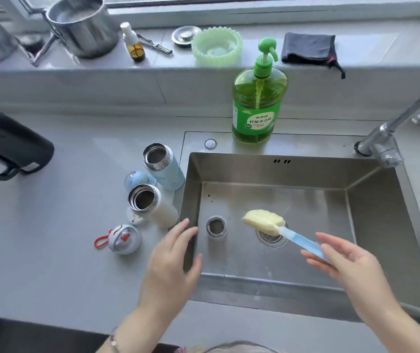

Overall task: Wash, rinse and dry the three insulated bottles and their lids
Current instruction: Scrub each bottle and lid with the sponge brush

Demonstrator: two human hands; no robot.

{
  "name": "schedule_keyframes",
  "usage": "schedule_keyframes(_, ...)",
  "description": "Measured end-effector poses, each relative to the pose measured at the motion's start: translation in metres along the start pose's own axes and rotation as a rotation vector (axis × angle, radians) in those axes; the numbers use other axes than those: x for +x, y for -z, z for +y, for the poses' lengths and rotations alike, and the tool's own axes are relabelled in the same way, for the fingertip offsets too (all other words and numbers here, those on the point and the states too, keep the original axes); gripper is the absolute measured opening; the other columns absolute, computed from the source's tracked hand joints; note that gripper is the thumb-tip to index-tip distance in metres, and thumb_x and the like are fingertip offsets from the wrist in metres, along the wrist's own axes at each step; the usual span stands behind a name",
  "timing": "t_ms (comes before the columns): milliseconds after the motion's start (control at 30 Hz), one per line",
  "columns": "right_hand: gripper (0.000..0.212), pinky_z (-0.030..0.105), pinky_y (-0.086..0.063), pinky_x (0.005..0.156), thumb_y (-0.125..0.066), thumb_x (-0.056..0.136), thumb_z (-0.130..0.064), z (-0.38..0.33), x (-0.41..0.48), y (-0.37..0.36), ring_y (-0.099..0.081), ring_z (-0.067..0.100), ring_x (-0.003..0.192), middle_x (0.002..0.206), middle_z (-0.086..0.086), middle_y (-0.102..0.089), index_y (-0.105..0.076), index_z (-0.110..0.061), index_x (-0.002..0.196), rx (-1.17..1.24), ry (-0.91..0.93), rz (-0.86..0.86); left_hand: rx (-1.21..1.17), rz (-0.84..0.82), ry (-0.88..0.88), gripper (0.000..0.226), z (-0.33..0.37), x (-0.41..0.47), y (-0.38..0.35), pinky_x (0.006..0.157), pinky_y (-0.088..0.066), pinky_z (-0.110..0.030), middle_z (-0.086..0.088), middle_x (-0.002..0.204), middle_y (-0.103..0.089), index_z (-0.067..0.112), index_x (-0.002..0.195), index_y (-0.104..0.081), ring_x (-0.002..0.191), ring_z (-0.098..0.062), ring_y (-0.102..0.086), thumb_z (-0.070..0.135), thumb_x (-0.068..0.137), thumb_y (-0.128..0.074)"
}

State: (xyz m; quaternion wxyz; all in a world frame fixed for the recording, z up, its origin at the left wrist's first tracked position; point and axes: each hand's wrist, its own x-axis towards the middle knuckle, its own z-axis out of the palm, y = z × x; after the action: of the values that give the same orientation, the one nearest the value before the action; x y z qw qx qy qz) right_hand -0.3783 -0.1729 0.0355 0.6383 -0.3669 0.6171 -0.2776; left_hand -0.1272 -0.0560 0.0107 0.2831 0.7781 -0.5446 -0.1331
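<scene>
Your left hand (173,253) hovers over the left rim of the sink (305,169), fingers spread and loose, holding nothing. Your right hand (349,263) pinches the blue handle of the sponge brush (265,221); the grip is partly hidden and appears light. The yellow sponge head hangs above the drain (271,238). The steel bottle (216,226) stands upright and open in the sink, just left of the drain. On the bench (63,225), beside the sink: blue bottle (164,165) and white bottle (152,205), both upright and open. The blue lid (138,179) lies between them, and the red-looped lid (124,239) lies nearer you. The dish soap (258,108) stands behind the sink.
</scene>
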Motion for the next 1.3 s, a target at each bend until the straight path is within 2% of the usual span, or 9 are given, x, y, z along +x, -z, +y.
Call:
schedule_keyframes(133, 0.034, 0.012, -0.051, 0.052, -0.044, 0.087, 0.016, 0.001, -0.025, 0.006, -0.071, 0.016, 0.067, 0.098, 0.015, -0.067, -0.059, -0.004, 0.111, -0.126, -0.085, -0.124, 0.357, 0.195, -0.079, 0.046, -0.023, 0.022, 0.038, 0.083, -0.049, -0.042, -0.013, 0.12, -0.062, 0.005, 0.116, -0.059, 0.104, -0.03, -0.06, 0.015, 0.072, -0.07)
schedule_keyframes(267, 0.038, 0.012, -0.048, 0.046, -0.039, 0.084, 0.018, 0.005, -0.039, 0.007, -0.064, 0.007, 0.049, 0.092, 0.013, -0.061, -0.062, -0.005, 0.105, -0.289, -0.112, -0.197, 0.537, 0.094, -0.09, 0.039, -0.043, 0.046, 0.043, 0.054, -0.051, -0.035, -0.013, 0.074, -0.065, 0.002, 0.083, -0.064, 0.066, -0.032, -0.065, -0.001, 0.05, -0.085)
schedule_keyframes(367, 0.034, 0.012, -0.04, 0.041, -0.049, 0.077, 0.01, 0.008, -0.051, 0.007, -0.054, 0.003, 0.041, 0.089, 0.01, -0.061, -0.066, -0.011, 0.098, -0.364, -0.109, -0.218, 0.54, -0.051, -0.015, 0.022, -0.039, 0.06, 0.042, 0.053, -0.047, -0.037, -0.014, 0.072, -0.06, 0.003, 0.076, -0.057, 0.069, -0.034, -0.06, 0.003, 0.068, -0.077)
schedule_keyframes(533, 0.045, 0.015, -0.032, 0.039, -0.032, 0.082, 0.016, 0.018, -0.062, 0.015, -0.047, 0.012, 0.051, 0.085, 0.006, -0.07, -0.061, -0.014, 0.098, -0.396, -0.087, -0.159, 0.163, 0.002, 0.371, 0.019, -0.031, 0.06, 0.04, 0.061, -0.032, -0.034, -0.011, 0.077, -0.054, 0.005, 0.079, -0.049, 0.079, -0.033, -0.05, 0.018, 0.089, -0.058)
schedule_keyframes(733, 0.033, 0.021, -0.039, 0.062, -0.05, 0.092, -0.006, 0.034, -0.067, 0.017, -0.045, 0.0, 0.053, 0.063, -0.009, -0.059, -0.057, -0.031, 0.112, -0.41, 0.134, -0.031, -0.89, -0.046, 0.857, 0.012, 0.029, 0.018, 0.025, 0.081, -0.052, -0.039, -0.008, 0.089, -0.057, 0.002, 0.1, -0.059, 0.088, -0.021, -0.054, 0.011, 0.092, -0.056)
schedule_keyframes(900, 0.044, 0.013, -0.033, 0.05, -0.046, 0.095, -0.011, 0.027, -0.071, -0.007, -0.04, 0.004, 0.048, 0.046, -0.012, -0.046, -0.049, -0.043, 0.124, -0.671, 0.335, -0.066, -1.04, -0.184, 0.855, 0.011, 0.069, -0.001, -0.015, 0.073, -0.055, -0.028, -0.008, 0.093, -0.063, 0.006, 0.095, -0.062, 0.086, -0.018, -0.06, 0.014, 0.093, -0.055)
schedule_keyframes(1000, 0.049, 0.02, -0.027, 0.051, -0.046, 0.095, -0.013, 0.028, -0.085, -0.021, -0.039, 0.004, 0.047, 0.044, -0.02, -0.045, -0.043, -0.054, 0.12, -0.763, 0.382, -0.211, -1.069, -0.184, 0.812, 0.017, 0.078, 0.0, -0.023, 0.083, -0.054, -0.033, -0.009, 0.097, -0.066, 0.004, 0.103, -0.064, 0.093, -0.019, -0.062, 0.014, 0.093, -0.055)
schedule_keyframes(1167, 0.039, 0.024, -0.028, 0.051, -0.047, 0.095, -0.017, 0.017, -0.05, 0.008, -0.029, 0.011, 0.044, 0.04, -0.008, -0.035, -0.055, -0.041, 0.124, -0.725, 0.289, 0.041, -1.079, -0.159, 0.677, 0.015, 0.076, 0.001, -0.019, 0.09, -0.052, -0.038, -0.004, 0.098, -0.068, 0.013, 0.099, -0.065, 0.097, -0.019, -0.062, 0.008, 0.093, -0.053)
schedule_keyframes(1300, 0.044, 0.028, -0.03, 0.053, -0.044, 0.095, -0.02, 0.018, -0.072, -0.006, -0.035, 0.01, 0.045, 0.043, -0.009, -0.043, -0.047, -0.054, 0.122, -0.843, 0.367, -0.143, -1.043, -0.16, 0.658, 0.014, 0.076, -0.001, -0.019, 0.089, -0.052, -0.038, -0.002, 0.094, -0.069, 0.016, 0.096, -0.066, 0.093, -0.017, -0.064, 0.009, 0.092, -0.054)
